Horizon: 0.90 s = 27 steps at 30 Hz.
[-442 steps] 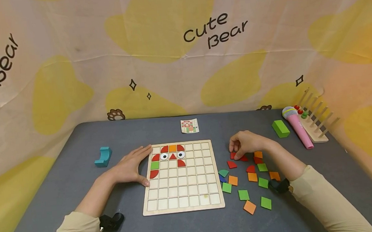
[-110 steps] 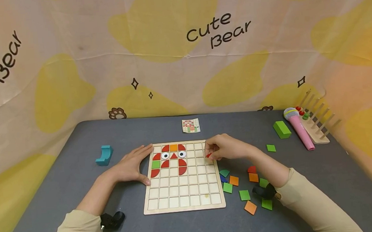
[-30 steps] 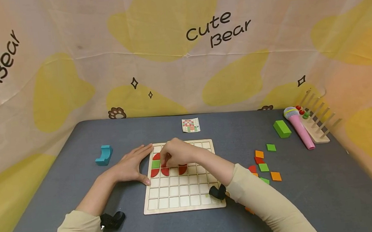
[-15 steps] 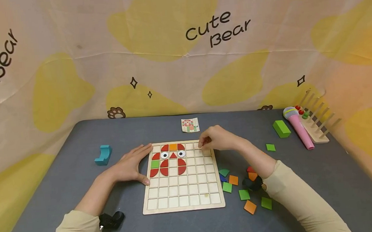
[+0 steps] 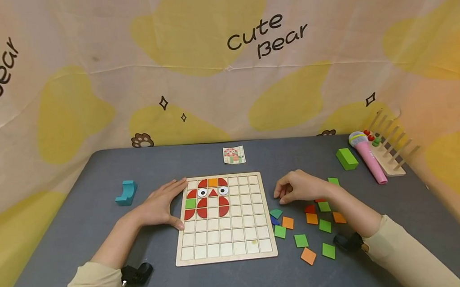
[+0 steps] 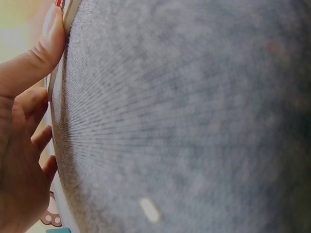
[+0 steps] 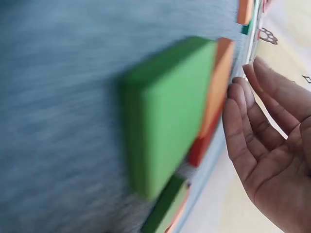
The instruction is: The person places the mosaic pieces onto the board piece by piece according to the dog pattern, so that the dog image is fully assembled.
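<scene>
Several flat coloured wooden tiles [image 5: 306, 227], green, orange, red and one blue, lie loose on the grey counter [image 5: 78, 227] just right of the square wooden grid board [image 5: 225, 238], and they sit directly under and in front of the right hand [image 5: 298, 187]. That hand hovers low over the far edge of the scatter, fingers loosely bent and holding nothing; the right wrist view shows its palm open beside a green square tile [image 7: 165, 116]. So the loose pieces lie on the right hand's side, well apart from the left hand [image 5: 160, 207], which rests flat against the board's left edge, fingers straight and thumb along the rim. On the board, red quarter-round pieces, an orange square and two eye tiles [image 5: 212, 192] fill upper-left cells. Farther back lie a small printed pattern card [image 5: 234, 155], a teal curved block [image 5: 126, 193], a green rectangular block [image 5: 346, 158] and a pink toy microphone [image 5: 368, 156].
</scene>
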Each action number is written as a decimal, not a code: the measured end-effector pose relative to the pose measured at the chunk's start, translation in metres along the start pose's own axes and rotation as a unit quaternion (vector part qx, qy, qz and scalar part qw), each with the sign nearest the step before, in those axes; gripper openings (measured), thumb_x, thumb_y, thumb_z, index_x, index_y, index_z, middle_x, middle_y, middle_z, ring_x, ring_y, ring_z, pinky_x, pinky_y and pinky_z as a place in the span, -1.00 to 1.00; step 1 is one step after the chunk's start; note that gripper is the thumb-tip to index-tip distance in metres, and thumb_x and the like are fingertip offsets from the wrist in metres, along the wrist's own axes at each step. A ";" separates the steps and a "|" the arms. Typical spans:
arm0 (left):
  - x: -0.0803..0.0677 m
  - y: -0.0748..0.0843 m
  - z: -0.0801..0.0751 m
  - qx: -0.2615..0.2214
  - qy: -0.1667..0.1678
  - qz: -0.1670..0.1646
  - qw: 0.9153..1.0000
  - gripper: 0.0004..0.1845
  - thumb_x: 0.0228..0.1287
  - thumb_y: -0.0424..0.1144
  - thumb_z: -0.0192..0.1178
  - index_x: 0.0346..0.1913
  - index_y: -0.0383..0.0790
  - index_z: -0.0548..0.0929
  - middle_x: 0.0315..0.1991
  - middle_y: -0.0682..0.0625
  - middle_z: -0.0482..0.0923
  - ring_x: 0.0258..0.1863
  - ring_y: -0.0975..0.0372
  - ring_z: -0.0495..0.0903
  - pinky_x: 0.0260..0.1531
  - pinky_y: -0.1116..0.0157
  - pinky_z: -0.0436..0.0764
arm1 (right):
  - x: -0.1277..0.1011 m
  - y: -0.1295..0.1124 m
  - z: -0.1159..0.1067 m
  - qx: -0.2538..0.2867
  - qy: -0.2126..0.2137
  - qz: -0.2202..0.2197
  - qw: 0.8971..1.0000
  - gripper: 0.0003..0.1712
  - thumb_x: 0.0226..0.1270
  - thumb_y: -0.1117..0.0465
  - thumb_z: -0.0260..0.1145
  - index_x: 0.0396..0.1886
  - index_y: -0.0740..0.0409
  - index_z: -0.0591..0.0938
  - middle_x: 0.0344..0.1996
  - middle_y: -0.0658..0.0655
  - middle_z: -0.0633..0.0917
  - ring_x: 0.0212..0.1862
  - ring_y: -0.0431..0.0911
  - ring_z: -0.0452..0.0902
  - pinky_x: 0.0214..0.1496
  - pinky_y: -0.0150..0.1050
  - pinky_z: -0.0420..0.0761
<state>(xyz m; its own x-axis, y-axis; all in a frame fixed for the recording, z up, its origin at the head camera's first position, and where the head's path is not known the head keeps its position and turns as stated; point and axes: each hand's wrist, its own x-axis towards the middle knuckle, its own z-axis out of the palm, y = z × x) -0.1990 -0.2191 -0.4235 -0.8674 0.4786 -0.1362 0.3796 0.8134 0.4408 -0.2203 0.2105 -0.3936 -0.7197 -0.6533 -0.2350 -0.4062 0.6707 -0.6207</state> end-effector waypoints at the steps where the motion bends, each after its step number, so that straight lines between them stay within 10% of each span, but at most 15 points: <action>1: 0.000 0.000 0.000 0.001 0.000 0.000 1.000 0.37 -0.37 0.28 0.57 0.54 -0.21 0.13 0.59 -0.16 0.06 0.54 -0.24 0.02 0.28 -0.45 0.11 | -0.003 0.001 0.001 0.008 -0.004 0.003 1.000 -0.85 0.21 0.19 0.46 -0.21 0.07 0.74 -0.37 -0.04 0.74 -0.33 -0.25 0.58 -0.23 -0.43 0.60; 14: 0.000 -0.003 0.002 0.002 0.002 -0.007 1.000 0.36 -0.37 0.26 0.58 0.55 -0.20 0.14 0.59 -0.15 0.05 0.55 -0.23 0.01 0.29 -0.45 0.11 | -0.014 0.010 0.001 0.032 -0.013 0.003 0.999 -0.79 0.16 0.18 0.50 -0.21 0.08 0.73 -0.39 -0.04 0.72 -0.36 -0.25 0.55 -0.26 -0.43 0.61; 27: 0.000 -0.002 0.001 0.000 -0.001 -0.002 1.000 0.36 -0.37 0.27 0.58 0.55 -0.21 0.13 0.59 -0.16 0.05 0.54 -0.24 0.01 0.28 -0.46 0.11 | -0.014 0.007 0.010 0.039 -0.117 -0.082 0.989 -0.70 0.02 0.25 0.57 -0.23 -0.15 0.79 -0.37 0.06 0.64 -0.33 -0.21 0.49 -0.31 -0.43 0.53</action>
<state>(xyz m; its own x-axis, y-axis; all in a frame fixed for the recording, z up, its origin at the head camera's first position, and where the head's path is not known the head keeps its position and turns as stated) -0.1998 -0.2202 -0.4256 -0.8684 0.4755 -0.1406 0.3751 0.8154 0.4410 -0.2076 0.2210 -0.4024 -0.4937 -0.8209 -0.2871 -0.4551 0.5252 -0.7191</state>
